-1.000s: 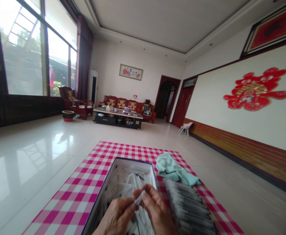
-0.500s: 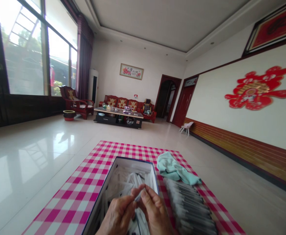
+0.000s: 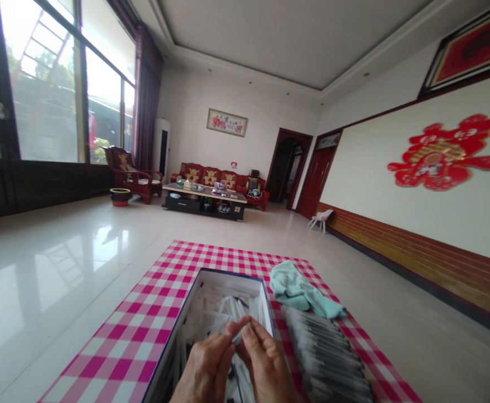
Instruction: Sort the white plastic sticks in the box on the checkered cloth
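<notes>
Together, the left hand (image 3: 205,372) and right hand (image 3: 265,369) pinch a slim white packet (image 3: 239,336) between their fingertips, just above an open, dark-edged box (image 3: 228,272) crowded with similar white packets (image 3: 223,310). Just right of the box lies a tight row of grey-and-white packets (image 3: 324,358), with a crumpled pale teal towel (image 3: 299,292) beyond it, all resting on a pink-and-white checked cloth (image 3: 152,330) spread over the glossy tiled floor (image 3: 60,280).
</notes>
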Demonstrator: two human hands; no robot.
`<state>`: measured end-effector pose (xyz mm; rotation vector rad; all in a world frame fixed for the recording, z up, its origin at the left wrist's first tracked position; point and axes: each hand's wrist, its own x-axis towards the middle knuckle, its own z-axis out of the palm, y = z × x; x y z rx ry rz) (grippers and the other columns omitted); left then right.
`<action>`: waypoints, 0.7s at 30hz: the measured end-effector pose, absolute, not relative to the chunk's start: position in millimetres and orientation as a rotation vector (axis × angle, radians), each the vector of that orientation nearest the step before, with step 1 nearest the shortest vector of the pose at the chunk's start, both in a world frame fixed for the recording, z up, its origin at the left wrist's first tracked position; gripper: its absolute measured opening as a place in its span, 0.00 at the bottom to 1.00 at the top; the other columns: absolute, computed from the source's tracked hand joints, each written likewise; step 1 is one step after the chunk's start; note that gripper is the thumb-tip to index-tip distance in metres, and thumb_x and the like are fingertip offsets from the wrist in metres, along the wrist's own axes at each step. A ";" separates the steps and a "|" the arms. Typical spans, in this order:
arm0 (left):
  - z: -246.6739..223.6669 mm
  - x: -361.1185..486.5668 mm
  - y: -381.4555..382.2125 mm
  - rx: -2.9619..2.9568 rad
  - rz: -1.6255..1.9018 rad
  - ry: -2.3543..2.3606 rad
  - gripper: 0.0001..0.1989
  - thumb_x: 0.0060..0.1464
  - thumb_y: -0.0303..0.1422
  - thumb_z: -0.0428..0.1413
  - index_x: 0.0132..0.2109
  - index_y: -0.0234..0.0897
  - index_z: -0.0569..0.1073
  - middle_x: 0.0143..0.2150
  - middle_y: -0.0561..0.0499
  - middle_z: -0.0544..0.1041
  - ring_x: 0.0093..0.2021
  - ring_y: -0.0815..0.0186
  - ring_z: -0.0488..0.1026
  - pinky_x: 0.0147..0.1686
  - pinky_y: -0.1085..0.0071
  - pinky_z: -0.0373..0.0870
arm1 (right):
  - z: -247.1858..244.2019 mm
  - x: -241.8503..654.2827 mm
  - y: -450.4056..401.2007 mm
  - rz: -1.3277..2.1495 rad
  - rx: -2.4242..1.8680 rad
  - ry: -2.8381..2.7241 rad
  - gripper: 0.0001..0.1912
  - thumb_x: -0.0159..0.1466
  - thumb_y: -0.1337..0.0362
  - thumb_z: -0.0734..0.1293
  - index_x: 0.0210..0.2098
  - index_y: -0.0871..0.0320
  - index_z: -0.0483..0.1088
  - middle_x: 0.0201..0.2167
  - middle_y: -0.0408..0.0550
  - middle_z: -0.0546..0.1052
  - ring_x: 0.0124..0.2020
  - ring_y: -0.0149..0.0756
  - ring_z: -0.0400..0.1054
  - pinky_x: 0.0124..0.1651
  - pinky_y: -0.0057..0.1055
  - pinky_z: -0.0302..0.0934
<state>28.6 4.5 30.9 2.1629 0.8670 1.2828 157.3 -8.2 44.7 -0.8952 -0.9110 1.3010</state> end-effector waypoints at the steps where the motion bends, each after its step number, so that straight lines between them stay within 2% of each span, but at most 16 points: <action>1: 30.5 28.7 4.6 2.167 1.288 0.865 0.20 0.62 0.31 0.43 0.59 0.40 0.65 0.48 0.44 0.77 0.46 0.64 0.75 0.46 0.74 0.70 | 45.3 156.9 -8.2 1.300 -0.899 -0.899 0.21 0.51 0.51 0.72 0.39 0.59 0.74 0.37 0.51 0.79 0.44 0.46 0.71 0.50 0.40 0.63; 6: 29.9 28.7 4.4 2.204 1.325 0.859 0.20 0.62 0.29 0.44 0.60 0.41 0.64 0.48 0.45 0.77 0.46 0.65 0.75 0.45 0.75 0.71 | 47.4 155.4 -8.7 1.299 -0.911 -0.883 0.22 0.50 0.51 0.73 0.39 0.59 0.74 0.35 0.50 0.79 0.43 0.45 0.72 0.50 0.39 0.64; 11: 24.6 29.6 5.8 2.212 1.317 0.865 0.18 0.62 0.30 0.43 0.57 0.41 0.65 0.44 0.46 0.77 0.41 0.66 0.76 0.43 0.76 0.71 | 44.3 153.0 -10.7 1.264 -0.927 -0.846 0.24 0.49 0.50 0.73 0.40 0.58 0.74 0.36 0.51 0.79 0.42 0.45 0.72 0.49 0.39 0.64; 15: 21.8 31.3 8.1 2.162 1.355 0.878 0.12 0.62 0.30 0.43 0.43 0.38 0.71 0.32 0.50 0.74 0.31 0.69 0.73 0.35 0.78 0.70 | 38.5 150.6 -11.5 1.315 -0.858 -0.807 0.26 0.51 0.50 0.72 0.44 0.57 0.72 0.42 0.51 0.78 0.45 0.44 0.70 0.52 0.40 0.61; 17: 24.4 31.5 8.2 2.136 1.322 0.898 0.12 0.63 0.31 0.43 0.37 0.38 0.71 0.30 0.51 0.73 0.30 0.70 0.72 0.34 0.79 0.69 | 36.0 150.0 -10.9 1.338 -0.827 -0.875 0.26 0.50 0.51 0.73 0.44 0.57 0.72 0.42 0.51 0.78 0.46 0.45 0.70 0.54 0.42 0.59; 21: 30.9 30.8 6.1 2.151 1.248 0.880 0.13 0.63 0.33 0.42 0.41 0.39 0.71 0.33 0.50 0.75 0.33 0.68 0.73 0.36 0.78 0.70 | 34.5 150.5 -8.4 1.315 -0.856 -0.966 0.21 0.51 0.52 0.73 0.40 0.57 0.73 0.40 0.50 0.78 0.46 0.43 0.70 0.56 0.41 0.57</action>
